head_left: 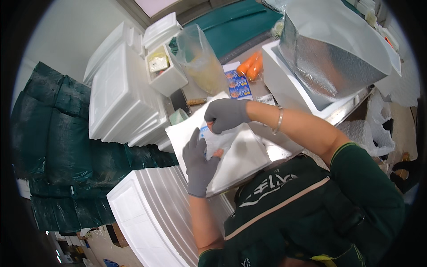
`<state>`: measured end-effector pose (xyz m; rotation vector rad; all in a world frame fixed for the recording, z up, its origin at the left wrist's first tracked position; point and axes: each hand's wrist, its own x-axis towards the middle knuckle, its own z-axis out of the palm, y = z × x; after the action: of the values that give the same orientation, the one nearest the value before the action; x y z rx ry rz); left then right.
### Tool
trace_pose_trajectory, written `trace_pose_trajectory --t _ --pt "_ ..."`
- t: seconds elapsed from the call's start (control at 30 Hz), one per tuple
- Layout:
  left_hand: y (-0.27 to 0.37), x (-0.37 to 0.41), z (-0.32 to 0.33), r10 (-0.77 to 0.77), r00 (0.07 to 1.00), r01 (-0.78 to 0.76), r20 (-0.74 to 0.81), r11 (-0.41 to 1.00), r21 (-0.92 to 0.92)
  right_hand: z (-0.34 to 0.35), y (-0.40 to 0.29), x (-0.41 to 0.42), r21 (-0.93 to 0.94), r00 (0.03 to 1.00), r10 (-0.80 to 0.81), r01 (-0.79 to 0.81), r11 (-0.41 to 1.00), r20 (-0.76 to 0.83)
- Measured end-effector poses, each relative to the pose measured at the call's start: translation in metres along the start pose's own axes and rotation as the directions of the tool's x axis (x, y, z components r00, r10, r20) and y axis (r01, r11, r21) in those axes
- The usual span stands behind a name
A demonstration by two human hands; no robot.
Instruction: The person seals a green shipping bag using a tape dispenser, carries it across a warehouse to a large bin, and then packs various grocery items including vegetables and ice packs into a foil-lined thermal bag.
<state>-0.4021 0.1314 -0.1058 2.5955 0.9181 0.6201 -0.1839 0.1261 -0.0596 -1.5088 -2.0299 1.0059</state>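
Note:
My left hand (200,163), in a grey glove with the thumb tip bare, lies flat with its fingers apart on a stack of white sheets (247,150). Between my hands is a thin clear plastic bag or film (218,142) with blue print. Its upper part meets the curled fingers and bare thumb tip of my right hand (225,116), also gloved in grey, which pinches it. The left thumb rests at the film's lower edge. Part of the film is hidden under the right hand.
White foam lids (116,96) stand stacked at left, more (150,207) below. Behind the sheets are a small foam box (170,80), a plastic bag (208,75), a phone (180,100), a tape roll (178,116) and bagged carrots (250,66). A foam box (283,80) holds a silver liner (320,66).

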Motion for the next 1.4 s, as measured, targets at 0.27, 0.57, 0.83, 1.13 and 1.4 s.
trace_pose_trajectory --t 0.27,0.57,0.83,1.13,1.4 --pt "-0.011 0.003 0.004 -0.194 0.981 0.184 0.005 0.921 -0.342 0.005 0.01 -0.014 -0.04 0.998 -0.003 0.005 0.999 0.07" --pt "-0.015 0.014 -0.005 -0.224 0.974 0.205 -0.025 0.925 -0.321 0.084 0.042 0.04 0.101 0.848 -0.204 0.288 0.952 -0.49" --pt "0.021 0.012 -0.01 -0.006 0.893 0.085 -0.45 0.984 0.155 0.068 0.029 0.053 -0.099 0.949 -0.098 0.071 0.992 -0.301" --pt "0.0 -0.106 0.006 -0.544 0.709 0.211 0.449 -0.444 -0.871 0.067 0.04 0.045 0.074 0.919 -0.09 0.127 0.989 -0.385" --pt "-0.043 -0.032 -0.018 -0.629 0.71 0.382 0.317 -0.035 -0.924 0.065 0.045 0.042 0.179 0.938 -0.105 0.171 0.969 -0.329"
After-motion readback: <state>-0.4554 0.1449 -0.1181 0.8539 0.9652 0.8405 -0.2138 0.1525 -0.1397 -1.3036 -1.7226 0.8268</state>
